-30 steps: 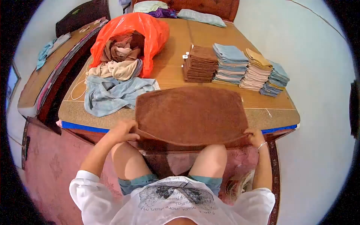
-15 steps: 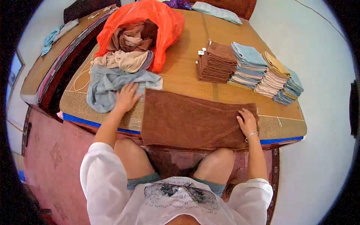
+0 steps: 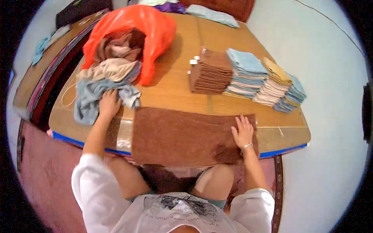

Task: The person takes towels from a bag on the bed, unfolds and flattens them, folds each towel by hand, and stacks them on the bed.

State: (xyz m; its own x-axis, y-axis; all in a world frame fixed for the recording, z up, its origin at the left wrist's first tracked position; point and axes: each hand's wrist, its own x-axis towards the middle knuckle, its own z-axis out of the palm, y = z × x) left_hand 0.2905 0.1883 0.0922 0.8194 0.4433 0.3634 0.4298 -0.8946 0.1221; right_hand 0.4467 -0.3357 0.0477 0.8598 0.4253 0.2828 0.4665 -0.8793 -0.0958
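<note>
A brown towel lies spread along the front edge of the bed, its near side hanging slightly over. Flat on its right end rests my right hand, fingers apart. My left hand presses on a crumpled blue-grey cloth left of the towel, its fingers stretched over the fabric. Behind that cloth, a beige cloth and brown cloths spill from the mouth of a red plastic bag.
Folded stacks stand at the right: brown towels, light blue ones, a yellow-topped pile and another blue pile. A pillow lies at the far end. A wall borders the right side.
My left hand has shifted left, and the blue-grey cloth is bunched further from the brown towel. My right hand's fingers have straightened out on the towel. The view has shifted slightly.
</note>
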